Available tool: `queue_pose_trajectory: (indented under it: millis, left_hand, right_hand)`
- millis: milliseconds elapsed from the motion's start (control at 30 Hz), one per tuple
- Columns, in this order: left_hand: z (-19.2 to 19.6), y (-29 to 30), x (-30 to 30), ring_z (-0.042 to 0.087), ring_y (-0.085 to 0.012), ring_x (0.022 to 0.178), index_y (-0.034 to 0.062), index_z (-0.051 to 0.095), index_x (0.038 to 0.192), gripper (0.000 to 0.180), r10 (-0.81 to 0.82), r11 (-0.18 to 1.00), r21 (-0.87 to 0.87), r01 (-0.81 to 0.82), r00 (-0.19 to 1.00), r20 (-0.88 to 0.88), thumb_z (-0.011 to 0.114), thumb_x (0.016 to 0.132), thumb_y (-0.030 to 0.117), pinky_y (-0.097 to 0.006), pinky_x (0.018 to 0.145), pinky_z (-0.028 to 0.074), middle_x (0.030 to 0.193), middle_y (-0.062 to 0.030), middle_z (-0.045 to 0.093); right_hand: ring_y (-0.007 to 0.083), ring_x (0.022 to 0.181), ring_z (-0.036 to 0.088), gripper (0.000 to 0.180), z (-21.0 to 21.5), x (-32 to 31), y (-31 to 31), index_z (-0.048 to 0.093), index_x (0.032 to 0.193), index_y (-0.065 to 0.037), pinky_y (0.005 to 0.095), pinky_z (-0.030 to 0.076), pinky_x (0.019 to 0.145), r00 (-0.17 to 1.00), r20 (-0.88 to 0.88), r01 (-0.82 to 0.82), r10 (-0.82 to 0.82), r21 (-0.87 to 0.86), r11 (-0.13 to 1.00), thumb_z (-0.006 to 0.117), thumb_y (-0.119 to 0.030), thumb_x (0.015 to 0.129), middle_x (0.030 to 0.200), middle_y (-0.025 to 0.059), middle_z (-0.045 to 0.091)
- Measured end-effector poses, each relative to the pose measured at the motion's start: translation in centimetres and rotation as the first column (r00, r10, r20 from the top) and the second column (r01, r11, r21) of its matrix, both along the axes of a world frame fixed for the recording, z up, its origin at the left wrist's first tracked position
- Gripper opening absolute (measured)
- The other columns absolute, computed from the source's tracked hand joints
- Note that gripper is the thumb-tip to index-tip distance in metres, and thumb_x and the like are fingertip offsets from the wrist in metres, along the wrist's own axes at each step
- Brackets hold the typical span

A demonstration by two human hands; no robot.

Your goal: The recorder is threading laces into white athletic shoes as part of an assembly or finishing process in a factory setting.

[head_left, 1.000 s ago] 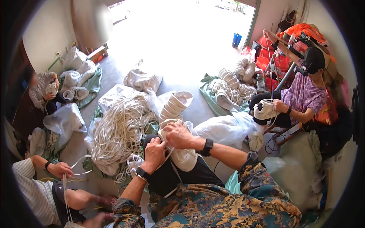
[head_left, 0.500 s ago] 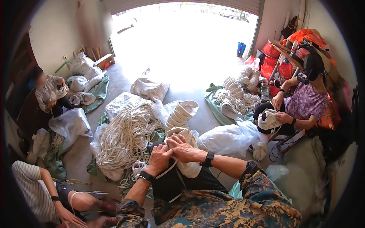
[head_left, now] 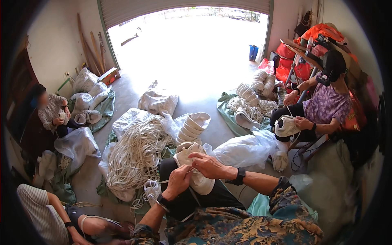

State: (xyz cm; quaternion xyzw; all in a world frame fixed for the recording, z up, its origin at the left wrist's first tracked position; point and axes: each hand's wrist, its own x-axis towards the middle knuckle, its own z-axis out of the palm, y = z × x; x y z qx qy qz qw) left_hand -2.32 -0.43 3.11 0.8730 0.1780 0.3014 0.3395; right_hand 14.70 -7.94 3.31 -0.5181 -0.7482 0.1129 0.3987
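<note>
A cream shoe upper (head_left: 203, 185) rests on my lap, its rounded end pointing away from me. My left hand (head_left: 178, 181) is closed at its left side, pinching a white shoelace (head_left: 164, 181) that trails out to the left. My right hand (head_left: 210, 166) lies across the upper from the right, thumb and forefinger pinched against the lace close to my left fingertips. The fingers partly hide the lace holes and the exact grip.
A heap of loose white laces (head_left: 136, 157) lies ahead to the left. Nested cream uppers (head_left: 193, 127) stand beyond my knees. A white plastic bag (head_left: 245, 151) lies to the right. Co-workers sit at right (head_left: 326, 102), far left (head_left: 53, 108) and near left (head_left: 41, 208).
My hands have shifted slightly right and my fingers have moved to a pinch above the upper, uncovering more of its far end. The view has shifted slightly. The right co-worker now draws a lace upward.
</note>
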Motion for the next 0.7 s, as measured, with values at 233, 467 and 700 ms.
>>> queue_pose_trajectory:
  millis: [233,467,700]
  left_hand:
    - [-1.1,-0.9,0.9,0.058,-0.0364,0.063,0.0005,0.056,0.08,0.012,-0.151,0.987,0.031,0.161,0.967,-0.205,0.052,0.084,0.011,-0.039,0.054,0.045,0.066,-0.0198,0.055]
    - [4.1,-9.7,3.6,0.057,-0.0262,0.054,0.0008,0.056,0.084,0.008,-0.62,0.776,-0.17,0.608,0.784,-0.029,0.058,0.083,0.008,-0.034,0.05,0.043,0.062,-0.0135,0.054]
    - [-1.2,-2.5,2.7,0.049,-0.0084,0.044,0.0011,0.056,0.084,0.012,-0.09,0.404,-0.911,-0.082,0.988,-0.129,0.058,0.084,0.013,-0.02,0.037,0.035,0.06,-0.0018,0.055]
  right_hand:
    - [0.033,0.08,0.061,0.011,-1.6,2.2,-0.1,0.058,0.085,-0.004,0.0402,0.047,0.065,0.986,0.143,0.11,-0.087,-0.16,0.981,0.054,-0.011,0.079,0.08,0.0145,0.061]
    - [0.0327,0.07,0.063,0.013,-2.5,1.8,3.2,0.058,0.085,-0.006,0.0437,0.048,0.058,0.886,0.463,0.129,0.002,-0.25,0.96,0.056,-0.016,0.077,0.071,0.0145,0.062]
    - [0.0287,0.08,0.064,0.019,0.9,2.2,4.2,0.063,0.087,-0.008,0.0412,0.049,0.063,0.767,0.605,0.114,0.214,-0.457,0.882,0.059,-0.016,0.071,0.082,0.0124,0.065]
